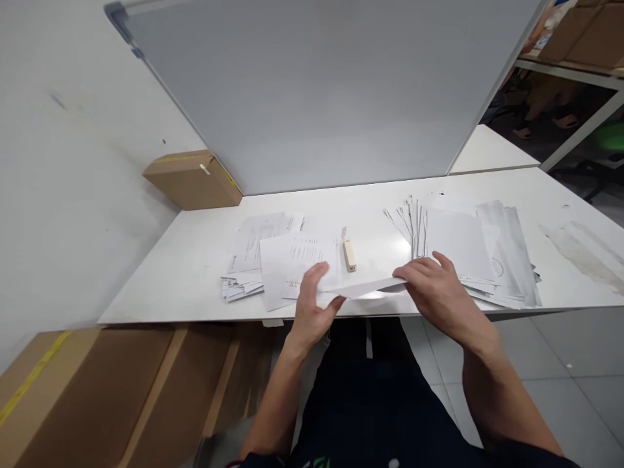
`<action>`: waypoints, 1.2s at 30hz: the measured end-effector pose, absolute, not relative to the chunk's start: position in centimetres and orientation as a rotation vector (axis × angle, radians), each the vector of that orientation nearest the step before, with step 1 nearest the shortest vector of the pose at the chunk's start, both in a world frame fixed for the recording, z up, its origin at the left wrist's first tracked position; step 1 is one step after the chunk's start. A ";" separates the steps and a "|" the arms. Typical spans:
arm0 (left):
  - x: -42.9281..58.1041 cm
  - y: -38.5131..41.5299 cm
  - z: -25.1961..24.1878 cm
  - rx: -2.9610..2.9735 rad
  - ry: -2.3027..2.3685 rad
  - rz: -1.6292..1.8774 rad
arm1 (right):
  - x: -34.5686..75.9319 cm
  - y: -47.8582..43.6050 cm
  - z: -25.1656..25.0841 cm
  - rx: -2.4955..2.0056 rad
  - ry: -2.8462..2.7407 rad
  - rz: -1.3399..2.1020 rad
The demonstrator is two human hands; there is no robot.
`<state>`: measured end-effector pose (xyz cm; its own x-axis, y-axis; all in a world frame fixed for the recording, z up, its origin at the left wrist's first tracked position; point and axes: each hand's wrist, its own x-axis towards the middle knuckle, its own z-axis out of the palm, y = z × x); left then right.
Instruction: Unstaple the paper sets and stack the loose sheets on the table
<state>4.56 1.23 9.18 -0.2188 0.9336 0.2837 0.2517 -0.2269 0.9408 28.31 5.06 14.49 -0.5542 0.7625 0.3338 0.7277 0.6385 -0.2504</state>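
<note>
- Head view: a person's left hand (312, 311) and right hand (435, 291) each have a pinching grip on white paper (369, 288), one at either end, over the near edge of a white surface (170, 283).
- A cream stapler-like tool (350, 255) lies just beyond the paper.
- Printed sheets (258, 244) lie left; a fanned pile (458, 240) lies right.

Print on the loose sheets (309, 250) beyond the left hand (312, 312): too small to read. Underside of the held paper (365, 288), between the hands: hidden. Lower layers of the paper stack (458, 237) beside the right hand (433, 289): mostly covered. Whiteboard (316, 84), beyond both hands: top cut off. Cardboard boxes (97, 396), left of the left hand: cropped by the frame. Shirt emblem (320, 462), below the hands: cut off.
</note>
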 end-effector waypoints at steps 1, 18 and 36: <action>4.6 1.2 8.9 1.505 1.394 1.423 | 28.2 4.8 15.1 -1.190 -2.522 0.033; 4.5 1.5 2.5 1.511 1.303 1.176 | 25.5 4.6 14.0 -1.254 -2.825 -0.114; 4.7 3.3 4.3 1.256 1.635 1.119 | 33.1 5.1 8.3 -1.477 -1.773 1.579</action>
